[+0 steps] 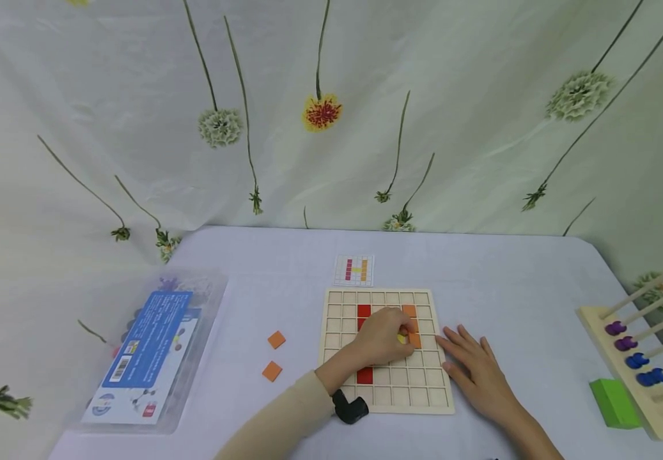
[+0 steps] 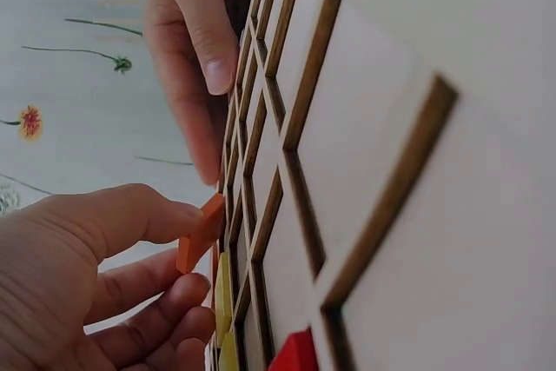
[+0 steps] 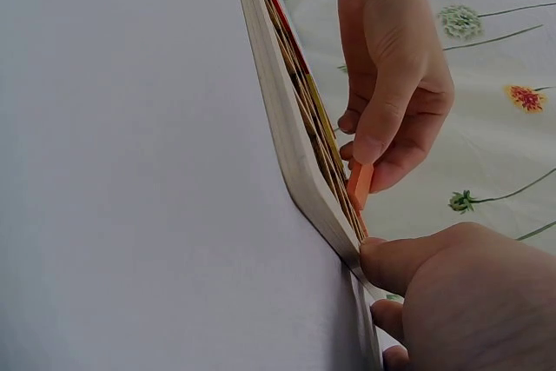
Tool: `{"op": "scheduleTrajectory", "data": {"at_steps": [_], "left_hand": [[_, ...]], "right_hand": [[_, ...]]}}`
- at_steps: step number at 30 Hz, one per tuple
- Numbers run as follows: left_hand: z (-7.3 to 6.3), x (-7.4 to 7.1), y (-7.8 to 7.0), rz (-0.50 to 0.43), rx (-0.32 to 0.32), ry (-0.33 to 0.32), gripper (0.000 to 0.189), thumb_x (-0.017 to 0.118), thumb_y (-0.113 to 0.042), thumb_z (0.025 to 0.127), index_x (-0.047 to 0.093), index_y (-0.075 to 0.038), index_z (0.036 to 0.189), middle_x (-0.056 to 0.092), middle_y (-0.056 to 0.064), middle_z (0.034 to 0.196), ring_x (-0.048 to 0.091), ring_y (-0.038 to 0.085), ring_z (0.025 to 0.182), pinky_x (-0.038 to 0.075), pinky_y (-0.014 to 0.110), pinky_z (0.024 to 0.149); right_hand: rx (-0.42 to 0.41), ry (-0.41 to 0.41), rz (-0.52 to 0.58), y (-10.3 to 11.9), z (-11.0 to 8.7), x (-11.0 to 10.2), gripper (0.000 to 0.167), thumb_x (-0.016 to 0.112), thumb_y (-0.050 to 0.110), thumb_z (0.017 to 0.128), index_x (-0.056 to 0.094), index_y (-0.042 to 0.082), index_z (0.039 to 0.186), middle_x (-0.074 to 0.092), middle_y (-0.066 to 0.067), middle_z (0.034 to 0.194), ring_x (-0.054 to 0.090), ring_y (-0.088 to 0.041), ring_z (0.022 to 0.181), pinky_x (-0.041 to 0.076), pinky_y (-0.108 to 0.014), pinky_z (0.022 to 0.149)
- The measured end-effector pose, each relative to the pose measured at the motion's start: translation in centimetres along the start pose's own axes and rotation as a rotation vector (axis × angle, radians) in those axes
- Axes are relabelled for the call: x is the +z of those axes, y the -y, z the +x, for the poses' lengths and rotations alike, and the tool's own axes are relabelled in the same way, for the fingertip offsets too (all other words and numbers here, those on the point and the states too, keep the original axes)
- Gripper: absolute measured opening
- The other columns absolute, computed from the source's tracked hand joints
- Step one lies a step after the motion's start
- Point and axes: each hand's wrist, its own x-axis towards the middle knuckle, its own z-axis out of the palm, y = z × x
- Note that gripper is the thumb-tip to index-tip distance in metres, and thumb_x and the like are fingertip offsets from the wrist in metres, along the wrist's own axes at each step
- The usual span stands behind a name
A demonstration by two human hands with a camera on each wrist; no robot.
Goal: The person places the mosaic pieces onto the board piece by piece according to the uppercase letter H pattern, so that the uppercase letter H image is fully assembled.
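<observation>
My left hand [image 1: 382,335] is over the wooden grid board [image 1: 400,395]. Between thumb and fingertip it pinches a small square orange tile [image 2: 201,234], held tilted close to the grid. Orange tiles [image 1: 409,311] lie in a column on the board's right side. Red tiles [image 1: 364,375] form a column left of the hand, which partly covers them. Yellow tiles [image 2: 224,297] sit below the pinched tile in the left wrist view. My right hand [image 1: 477,378] rests at the board's right edge, fingers extended, its thumb touching the rim in the right wrist view.
A pattern card [image 1: 354,270] lies behind the board. Two loose orange tiles [image 1: 276,339] are left of it. Farther left stands a clear plastic case [image 1: 172,390] with a blue-and-white printed sheet. At right are a wooden peg rack [image 1: 619,358] with beads and a green block [image 1: 615,402].
</observation>
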Motion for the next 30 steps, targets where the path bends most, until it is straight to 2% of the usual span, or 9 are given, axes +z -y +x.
{"op": "scheduleTrajectory", "data": {"at_steps": [11, 20, 25, 30], "left_hand": [[0.0, 0.0, -0.2, 0.039, -0.006, 0.001, 0.013, 0.076, -0.014, 0.076, 0.074, -0.014, 0.088, 0.056, -0.009, 0.077, 0.047, 0.003, 0.073, 0.039, 0.014, 0.063], [-0.2, -0.4, -0.4, 0.111, 0.025, -0.013, 0.015, 0.077, -0.019, 0.076, 0.074, -0.013, 0.09, 0.058, -0.008, 0.077, 0.048, 0.005, 0.075, 0.039, 0.015, 0.064], [-1.4, -2.3, -1.3, 0.118, 0.04, -0.044, 0.024, 0.078, -0.025, 0.078, 0.073, -0.014, 0.099, 0.062, -0.005, 0.087, 0.051, 0.006, 0.082, 0.041, 0.015, 0.067], [-3.8, -5.0, -1.5, 0.058, 0.049, -0.142, 0.031, 0.077, -0.025, 0.08, 0.071, -0.013, 0.108, 0.064, 0.001, 0.099, 0.056, 0.012, 0.09, 0.046, 0.019, 0.071]], "right_hand": [[0.012, 0.01, -0.013, 0.0, 0.0, 0.0, 0.043, 0.065, 0.016, 0.091, 0.06, 0.011, 0.133, 0.052, -0.018, 0.143, 0.036, -0.045, 0.138, 0.011, -0.067, 0.113], [0.015, 0.02, -0.017, -0.1, 0.0, 0.0, 0.043, 0.065, 0.017, 0.091, 0.06, 0.01, 0.133, 0.052, -0.019, 0.143, 0.035, -0.043, 0.14, 0.011, -0.067, 0.113], [0.01, 0.008, -0.013, 0.2, 0.1, -0.1, 0.042, 0.065, 0.016, 0.091, 0.061, 0.012, 0.133, 0.053, -0.017, 0.142, 0.037, -0.046, 0.137, 0.012, -0.067, 0.113], [0.013, 0.008, -0.007, 0.3, 0.1, -0.1, 0.042, 0.065, 0.016, 0.091, 0.061, 0.012, 0.133, 0.053, -0.018, 0.142, 0.037, -0.047, 0.137, 0.011, -0.067, 0.113]]}}
